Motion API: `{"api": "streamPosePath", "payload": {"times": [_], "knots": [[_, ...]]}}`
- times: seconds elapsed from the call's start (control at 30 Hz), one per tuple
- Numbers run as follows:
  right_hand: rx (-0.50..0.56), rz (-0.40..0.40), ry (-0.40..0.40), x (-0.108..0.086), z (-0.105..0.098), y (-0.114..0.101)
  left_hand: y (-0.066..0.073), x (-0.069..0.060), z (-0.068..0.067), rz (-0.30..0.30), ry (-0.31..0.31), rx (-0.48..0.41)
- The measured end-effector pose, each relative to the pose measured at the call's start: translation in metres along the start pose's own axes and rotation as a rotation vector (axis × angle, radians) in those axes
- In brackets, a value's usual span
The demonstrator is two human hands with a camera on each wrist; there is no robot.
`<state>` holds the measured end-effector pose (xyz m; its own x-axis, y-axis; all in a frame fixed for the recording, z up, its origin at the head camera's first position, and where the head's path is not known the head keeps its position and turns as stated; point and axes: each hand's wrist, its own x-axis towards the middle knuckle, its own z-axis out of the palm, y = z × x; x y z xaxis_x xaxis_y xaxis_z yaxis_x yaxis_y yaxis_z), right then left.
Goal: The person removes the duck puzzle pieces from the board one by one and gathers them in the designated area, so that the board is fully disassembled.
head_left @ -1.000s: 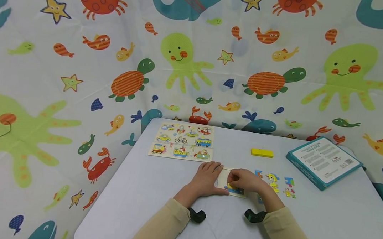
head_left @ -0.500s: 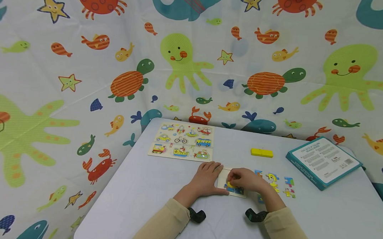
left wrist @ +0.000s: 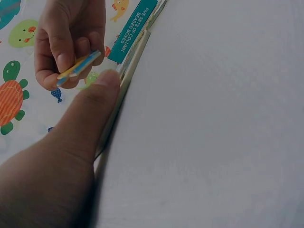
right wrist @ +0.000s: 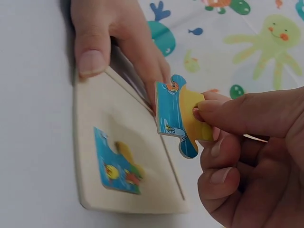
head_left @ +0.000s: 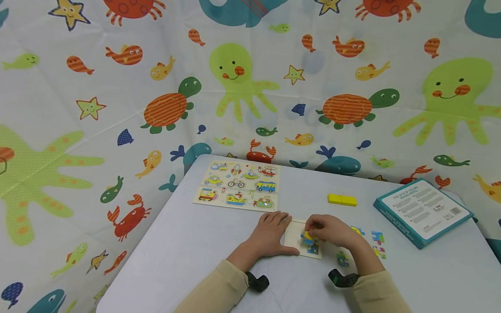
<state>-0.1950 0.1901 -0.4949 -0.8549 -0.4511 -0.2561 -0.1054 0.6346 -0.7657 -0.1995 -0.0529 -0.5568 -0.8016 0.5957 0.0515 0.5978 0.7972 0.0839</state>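
My left hand [head_left: 268, 234] rests with straight, spread fingers along the left side of a pale wooden puzzle tray [head_left: 292, 230], its thumb at the near edge. Above the tray, my right hand [head_left: 333, 230] pinches a blue-and-yellow jigsaw piece [right wrist: 173, 109] between thumb and fingers. The right wrist view shows this piece raised and tilted, apart from the tray. Another jigsaw piece [right wrist: 111, 166], blue with a small yellow figure, lies in the tray's near right corner. Several loose pieces [head_left: 378, 237] lie on the table to the right, some hidden by the right hand and forearm.
Behind the left hand lies a larger puzzle board [head_left: 236, 184] with vehicle pictures. A yellow block [head_left: 342, 200] sits farther back, and a teal-edged box [head_left: 424, 213] lies at the right. A sea-animal cloth [head_left: 253, 82] hangs behind the white table.
My right hand has lifted the jigsaw piece up off the tray and shifted slightly right, exposing the piece in the corner. The left hand stays in place.
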Motion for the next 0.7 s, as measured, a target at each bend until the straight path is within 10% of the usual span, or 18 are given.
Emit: {"api": "streamPosePath", "payload": {"times": [0.7], "knots": [[0.003,0.091,0.028,-0.055,-0.041,0.033,0.001,-0.002,0.000,-0.003,-0.009,0.000]]}}
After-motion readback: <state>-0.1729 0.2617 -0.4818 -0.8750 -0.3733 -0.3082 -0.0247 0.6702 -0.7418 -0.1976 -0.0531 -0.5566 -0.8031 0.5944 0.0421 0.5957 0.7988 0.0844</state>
